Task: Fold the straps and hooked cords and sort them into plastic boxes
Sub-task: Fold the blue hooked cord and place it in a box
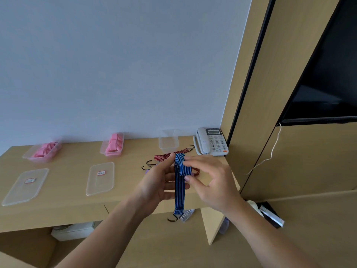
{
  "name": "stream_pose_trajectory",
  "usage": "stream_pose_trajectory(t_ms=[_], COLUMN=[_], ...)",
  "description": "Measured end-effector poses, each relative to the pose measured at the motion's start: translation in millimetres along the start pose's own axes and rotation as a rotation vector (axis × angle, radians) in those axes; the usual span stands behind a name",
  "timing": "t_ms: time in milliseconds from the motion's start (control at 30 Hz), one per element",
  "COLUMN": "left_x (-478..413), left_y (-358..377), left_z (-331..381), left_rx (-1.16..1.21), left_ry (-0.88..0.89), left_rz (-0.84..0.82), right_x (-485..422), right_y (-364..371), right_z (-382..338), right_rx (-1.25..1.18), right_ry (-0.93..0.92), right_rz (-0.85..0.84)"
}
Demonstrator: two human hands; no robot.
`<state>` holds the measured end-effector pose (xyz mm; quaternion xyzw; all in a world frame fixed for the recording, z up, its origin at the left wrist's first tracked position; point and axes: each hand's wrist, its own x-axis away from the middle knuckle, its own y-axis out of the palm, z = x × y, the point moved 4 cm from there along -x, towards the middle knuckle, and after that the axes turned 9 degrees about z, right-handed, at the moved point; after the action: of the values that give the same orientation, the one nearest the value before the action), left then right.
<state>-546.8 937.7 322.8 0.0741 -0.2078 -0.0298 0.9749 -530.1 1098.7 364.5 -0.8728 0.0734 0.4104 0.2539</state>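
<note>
A blue striped hooked cord (179, 182) hangs folded in front of the desk, its black hooks dangling at the bottom. My left hand (156, 184) grips its upper part between thumb and fingers. My right hand (208, 180) pinches the looped top of the same cord from the right. Behind my hands, a red striped hooked cord (173, 154) lies on the wooden desk (67, 194), with black hooks beside it. An empty clear plastic box (168, 141) stands at the back. Two more boxes (43, 150) (113, 145) hold folded pink straps.
Two clear lids with labels (26, 186) (100, 178) lie on the desk's front left. A grey telephone (211, 142) stands at the back right corner by a wooden panel. A dark screen (324, 78) hangs on the right. Objects sit under the desk.
</note>
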Motion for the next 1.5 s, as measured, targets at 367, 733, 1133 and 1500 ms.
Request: stream_pose_trajectory(t_ms=[367,733,1133,1500], left_x=[-2,7,3,-6], left_y=[-5,-2,-1,1], left_z=[8,10,-10,-17], left_rx=[-0.051,-0.104,-0.118,-0.06], left_ry=[0.108,0.222,0.146,0.116], left_rz=[-0.035,-0.091,-0.188,-0.094], right_x=[8,-20,-32,-25], right_y=[3,12,0,-1], right_z=[-5,30,31,12], right_rx=[-0.025,-0.267,-0.304,-0.127], right_ry=[-0.011,0.551,0.467,0.222], right_rz=[0.009,-0.399,-0.079,-0.004])
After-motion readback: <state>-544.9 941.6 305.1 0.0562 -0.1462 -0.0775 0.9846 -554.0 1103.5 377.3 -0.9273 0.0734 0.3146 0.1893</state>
